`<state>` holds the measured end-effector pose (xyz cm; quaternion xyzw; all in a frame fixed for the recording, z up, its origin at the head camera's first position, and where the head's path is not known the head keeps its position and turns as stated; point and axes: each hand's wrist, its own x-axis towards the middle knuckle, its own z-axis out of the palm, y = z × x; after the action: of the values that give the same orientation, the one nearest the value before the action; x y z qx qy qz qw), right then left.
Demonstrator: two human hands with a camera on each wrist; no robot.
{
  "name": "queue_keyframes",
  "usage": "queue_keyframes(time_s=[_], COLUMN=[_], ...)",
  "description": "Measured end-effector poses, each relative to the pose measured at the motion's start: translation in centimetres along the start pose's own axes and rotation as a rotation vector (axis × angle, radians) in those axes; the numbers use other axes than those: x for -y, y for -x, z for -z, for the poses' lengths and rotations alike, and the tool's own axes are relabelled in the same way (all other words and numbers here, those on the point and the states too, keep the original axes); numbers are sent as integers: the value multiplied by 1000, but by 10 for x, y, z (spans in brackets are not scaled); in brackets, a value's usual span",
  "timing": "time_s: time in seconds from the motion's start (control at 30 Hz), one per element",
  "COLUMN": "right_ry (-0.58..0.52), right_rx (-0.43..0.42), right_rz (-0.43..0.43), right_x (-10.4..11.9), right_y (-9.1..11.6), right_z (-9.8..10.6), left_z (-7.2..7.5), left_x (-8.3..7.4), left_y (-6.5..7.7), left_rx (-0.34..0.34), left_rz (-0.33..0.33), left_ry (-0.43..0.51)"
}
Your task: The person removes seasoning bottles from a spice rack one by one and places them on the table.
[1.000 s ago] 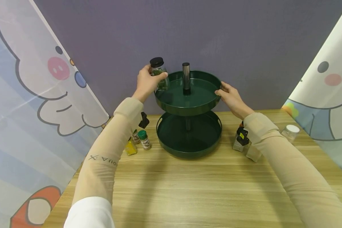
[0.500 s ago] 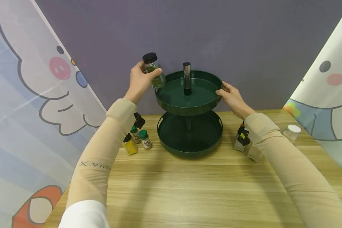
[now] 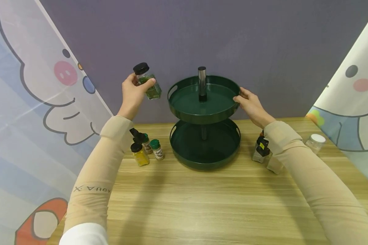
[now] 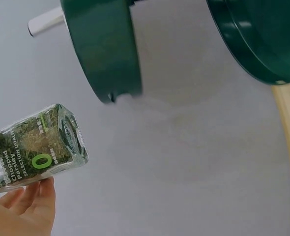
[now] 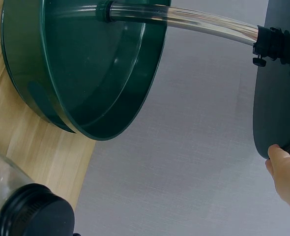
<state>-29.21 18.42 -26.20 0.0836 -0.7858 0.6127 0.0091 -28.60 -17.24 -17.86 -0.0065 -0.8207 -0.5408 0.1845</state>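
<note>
My left hand [image 3: 132,95] grips a clear glass jar of chopped parsley [image 3: 150,87] with a black lid, tilted in the air left of a dark green two-tier tray stand [image 3: 202,118]. In the left wrist view the parsley jar's label [image 4: 29,152] shows, base toward the stand. At the upper tier's right side my right hand [image 3: 250,106] pinches the rim, thumb inside, fingers hidden behind it. A metal post [image 3: 202,83] rises through both tiers, and nothing lies in either one. The right wrist view shows my thumb [image 5: 277,152] at the upper tier's edge.
On the wooden table [image 3: 184,204], left of the stand, are a yellow spice jar [image 3: 141,157] and two green-capped shakers, one being the nearer shaker [image 3: 157,149]. To the right stand a black-topped jar [image 3: 259,149] and a white-lidded jar [image 3: 316,143]. A grey wall rises behind.
My left hand has carried the parsley jar leftward, from over the upper tier's left edge to clear of the stand, and the jar leans more. My right hand stays at the rim.
</note>
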Motion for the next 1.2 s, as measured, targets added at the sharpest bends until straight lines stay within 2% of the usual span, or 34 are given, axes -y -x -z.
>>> queue_keyframes(time_s=[0.13,0.3,0.47,1.03,1.2], right_ry=[3,8,-3,-7,-10], right_rx=[4,3,6,-11,-4], right_rz=[-2,2,2,-1,-2], right_x=[0,2,3,2,3], right_y=[1,2,2,4,5], right_z=[1,1,0,0,-2], left_z=[11,25,35,65,71], left_x=[12,27,44,116,137], left_y=[0,2,6,11,15], left_rx=[-23,-36,-38,-23,-30], left_rz=[18,72,108,261,282], left_ry=[-34,-76,-76,-99,-108])
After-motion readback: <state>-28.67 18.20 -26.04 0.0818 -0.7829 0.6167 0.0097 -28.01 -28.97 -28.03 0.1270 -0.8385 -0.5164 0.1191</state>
